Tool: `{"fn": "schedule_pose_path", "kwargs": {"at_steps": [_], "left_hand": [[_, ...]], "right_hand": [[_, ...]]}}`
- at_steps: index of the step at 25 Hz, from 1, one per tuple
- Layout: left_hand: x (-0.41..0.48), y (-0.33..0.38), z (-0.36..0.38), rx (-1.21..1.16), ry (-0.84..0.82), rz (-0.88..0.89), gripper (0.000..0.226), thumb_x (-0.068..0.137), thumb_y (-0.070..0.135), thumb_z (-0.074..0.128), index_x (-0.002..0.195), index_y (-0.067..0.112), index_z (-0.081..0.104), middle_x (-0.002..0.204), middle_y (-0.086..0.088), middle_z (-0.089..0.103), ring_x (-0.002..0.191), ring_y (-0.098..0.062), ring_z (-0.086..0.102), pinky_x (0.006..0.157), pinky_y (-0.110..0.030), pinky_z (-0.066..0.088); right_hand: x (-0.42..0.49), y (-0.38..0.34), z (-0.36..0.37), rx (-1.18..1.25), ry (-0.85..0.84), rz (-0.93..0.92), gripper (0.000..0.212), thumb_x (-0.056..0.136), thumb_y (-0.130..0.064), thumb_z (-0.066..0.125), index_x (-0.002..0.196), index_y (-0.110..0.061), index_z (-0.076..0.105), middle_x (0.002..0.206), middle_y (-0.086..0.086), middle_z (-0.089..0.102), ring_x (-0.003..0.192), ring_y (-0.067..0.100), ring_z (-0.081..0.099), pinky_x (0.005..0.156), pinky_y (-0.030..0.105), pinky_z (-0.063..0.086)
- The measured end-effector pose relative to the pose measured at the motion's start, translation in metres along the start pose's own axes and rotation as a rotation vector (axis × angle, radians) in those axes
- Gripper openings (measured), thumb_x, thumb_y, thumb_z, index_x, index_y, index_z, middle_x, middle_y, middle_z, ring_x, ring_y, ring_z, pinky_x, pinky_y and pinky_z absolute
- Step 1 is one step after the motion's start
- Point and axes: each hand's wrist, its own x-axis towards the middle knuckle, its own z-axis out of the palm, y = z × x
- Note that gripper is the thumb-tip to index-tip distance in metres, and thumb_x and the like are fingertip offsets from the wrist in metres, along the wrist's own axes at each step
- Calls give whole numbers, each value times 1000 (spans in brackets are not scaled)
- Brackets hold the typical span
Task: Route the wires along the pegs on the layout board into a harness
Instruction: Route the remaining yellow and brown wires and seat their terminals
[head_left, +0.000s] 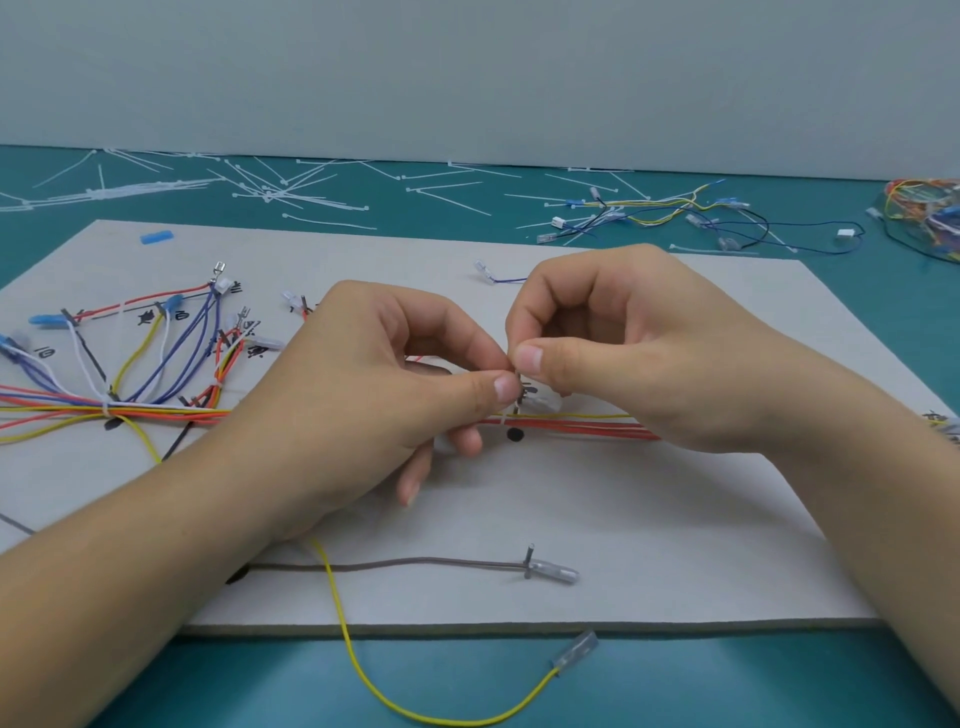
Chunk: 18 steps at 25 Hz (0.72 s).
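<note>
A grey layout board (597, 519) lies on the teal table. A bundle of red, yellow and orange wires (582, 426) runs across its middle. Blue, white and red branches (171, 353) fan out at the left around small pegs. My left hand (374, 395) and my right hand (634, 343) meet above the bundle. Both pinch a thin white cable tie (514, 402) that wraps the wires beside a peg. A brown wire (395, 564) ends at a peg (529, 558) near the front. A yellow wire (363, 675) loops off the board's front edge.
Several loose white cable ties (270, 189) are scattered along the back of the table. A spare wire set (701, 218) lies at the back right, beside a bag of coloured wires (924, 213). A blue connector (156, 237) sits on the board's far left corner.
</note>
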Motion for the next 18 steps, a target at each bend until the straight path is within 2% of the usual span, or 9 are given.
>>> {"fn": "schedule_pose_path", "kwargs": {"at_steps": [3, 5, 7, 9, 11, 13, 18], "left_hand": [[-2, 2, -1, 136, -6, 36, 4, 82, 23, 79, 80, 20, 77, 51, -9, 66, 24, -18, 42, 33, -15, 31], [-4, 4, -2, 283, 21, 122, 7, 83, 29, 81, 77, 26, 77, 50, -5, 64, 28, -11, 45, 35, -16, 34], [-6, 5, -2, 492, 48, 227, 9, 80, 40, 78, 75, 32, 77, 51, -1, 61, 36, -4, 46, 44, -11, 32], [-6, 6, -2, 654, 76, 273, 11, 76, 46, 69, 76, 38, 76, 59, 4, 59, 52, -4, 50, 54, -22, 37], [-6, 5, -1, 686, 114, 261, 14, 75, 51, 65, 79, 42, 75, 71, 9, 58, 67, -4, 52, 64, -31, 42], [-6, 5, -1, 651, 106, 244, 14, 75, 50, 64, 78, 42, 76, 78, 9, 60, 79, -3, 55, 71, -33, 43], [-2, 5, 1, 643, 27, 199, 16, 75, 47, 63, 73, 36, 75, 80, 16, 68, 91, -1, 60, 81, -36, 50]], "right_hand": [[0, 0, 1, -10, 13, -16, 8, 87, -21, 63, 84, -14, 67, 84, 30, 62, 73, 44, 55, 69, 64, 48], [0, 0, 2, -5, 18, -21, 8, 87, -21, 63, 83, -16, 66, 83, 29, 62, 72, 44, 54, 68, 64, 48], [1, 1, 2, 1, 27, -31, 7, 87, -20, 63, 83, -15, 66, 83, 28, 62, 72, 44, 54, 68, 63, 48], [1, 1, 1, 9, 44, -45, 7, 87, -19, 62, 84, -13, 66, 82, 28, 61, 71, 43, 53, 67, 62, 47], [2, 2, 0, 8, 60, -54, 8, 88, -19, 63, 84, -14, 66, 82, 28, 61, 71, 44, 52, 66, 63, 46], [2, 2, 1, 2, 83, -69, 8, 89, -21, 63, 85, -15, 66, 81, 27, 61, 71, 44, 52, 65, 63, 46], [3, 2, 2, -18, 184, -124, 8, 91, -23, 63, 86, -17, 65, 80, 25, 61, 70, 43, 51, 63, 62, 46]]}}
